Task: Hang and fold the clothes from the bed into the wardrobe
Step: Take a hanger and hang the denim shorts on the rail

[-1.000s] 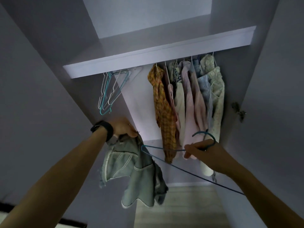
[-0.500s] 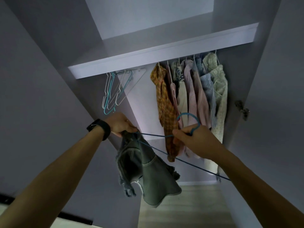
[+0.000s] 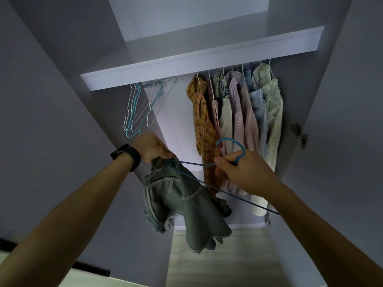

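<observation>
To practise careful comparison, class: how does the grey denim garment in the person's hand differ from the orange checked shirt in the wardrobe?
The grey denim garment is plain with pale stitching; the orange checked shirt is patterned. The denim garment dangles bunched from the left hand, with the blue hanger poked into it; the checked shirt hangs straight down under the shelf. Both are garments hanging free.

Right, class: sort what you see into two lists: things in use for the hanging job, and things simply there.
In use: left hand gripping the grey denim garment; right hand holding the blue hanger.
Simply there: empty hangers at left; clothes already hung at right; shelf; door hinge.
</observation>
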A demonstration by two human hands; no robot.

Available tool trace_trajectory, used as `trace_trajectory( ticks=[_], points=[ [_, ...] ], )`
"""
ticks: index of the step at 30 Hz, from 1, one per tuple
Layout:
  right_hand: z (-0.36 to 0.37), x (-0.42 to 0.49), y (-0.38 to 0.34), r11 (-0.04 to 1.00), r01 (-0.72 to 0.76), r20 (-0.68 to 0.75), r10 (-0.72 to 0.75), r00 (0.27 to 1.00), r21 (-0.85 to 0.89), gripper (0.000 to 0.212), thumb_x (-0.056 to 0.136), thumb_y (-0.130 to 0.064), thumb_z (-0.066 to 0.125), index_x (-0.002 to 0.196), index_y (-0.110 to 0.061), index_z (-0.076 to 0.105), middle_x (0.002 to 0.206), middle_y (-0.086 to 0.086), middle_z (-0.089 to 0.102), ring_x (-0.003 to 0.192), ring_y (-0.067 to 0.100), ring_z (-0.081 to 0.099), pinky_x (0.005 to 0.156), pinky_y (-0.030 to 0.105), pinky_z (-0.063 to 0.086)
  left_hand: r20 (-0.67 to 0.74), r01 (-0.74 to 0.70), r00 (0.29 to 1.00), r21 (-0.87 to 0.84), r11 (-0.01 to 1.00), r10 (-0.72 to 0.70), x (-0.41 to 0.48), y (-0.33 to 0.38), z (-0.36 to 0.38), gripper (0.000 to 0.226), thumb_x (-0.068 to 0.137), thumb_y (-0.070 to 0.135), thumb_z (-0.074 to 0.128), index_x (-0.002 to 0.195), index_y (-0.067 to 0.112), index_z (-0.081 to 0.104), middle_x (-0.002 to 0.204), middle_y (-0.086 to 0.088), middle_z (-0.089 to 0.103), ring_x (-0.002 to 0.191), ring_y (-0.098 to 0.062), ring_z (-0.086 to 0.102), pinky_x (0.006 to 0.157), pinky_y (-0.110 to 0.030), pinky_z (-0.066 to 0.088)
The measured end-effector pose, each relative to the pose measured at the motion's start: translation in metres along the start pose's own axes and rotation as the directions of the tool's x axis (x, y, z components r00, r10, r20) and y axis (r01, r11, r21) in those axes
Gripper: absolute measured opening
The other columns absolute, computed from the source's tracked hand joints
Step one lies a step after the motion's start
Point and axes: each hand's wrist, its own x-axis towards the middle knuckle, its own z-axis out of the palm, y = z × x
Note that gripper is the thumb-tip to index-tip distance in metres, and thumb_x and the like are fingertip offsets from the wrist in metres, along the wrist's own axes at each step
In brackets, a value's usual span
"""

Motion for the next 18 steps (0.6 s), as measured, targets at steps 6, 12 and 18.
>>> trace_trajectory(
  ticks=[6,12,18],
  points=[
    [-0.005,-0.005,-0.001,1.000,-0.006,0.011,0.006,1.000,-0.001,0.038,0.101,-0.038,0.055,0.066,-0.029,0.068,0.045,-0.026,0.053,0.049,-0.005,0.056,0.053,0.004,0.039,0.040,0.019,0.999,-0.092,0.996,-0.015,0.002,0.007,0.002,0.023,0.068,0.040,0.090,0.081,0.023,0.082,0.076,0.005,0.076,0.074,-0.019,0.074,0.070,-0.033,0.063],
    [-0.004,-0.010,0.003,0.999,0.030,-0.004,-0.030,1.000,-0.041,0.048,0.100,-0.034,0.057,0.061,-0.007,0.059,0.043,-0.008,0.046,0.043,0.007,0.046,0.047,0.015,0.035,0.118,0.118,0.989,-0.222,0.968,-0.093,0.002,0.001,0.006,0.034,0.061,0.040,0.093,0.080,0.016,0.082,0.082,0.000,0.077,0.077,-0.017,0.074,0.066,-0.029,0.061],
    [0.002,-0.016,-0.004,0.997,0.025,0.004,-0.025,1.000,-0.072,0.051,0.102,-0.030,0.056,0.051,-0.033,0.047,0.041,-0.028,0.049,0.046,-0.006,0.053,0.052,0.005,0.037,0.163,0.179,0.978,-0.315,0.932,-0.133,0.002,0.004,0.017,0.025,0.067,0.029,0.092,0.081,0.013,0.081,0.079,0.000,0.077,0.072,-0.013,0.073,0.060,-0.023,0.057]
  ],
)
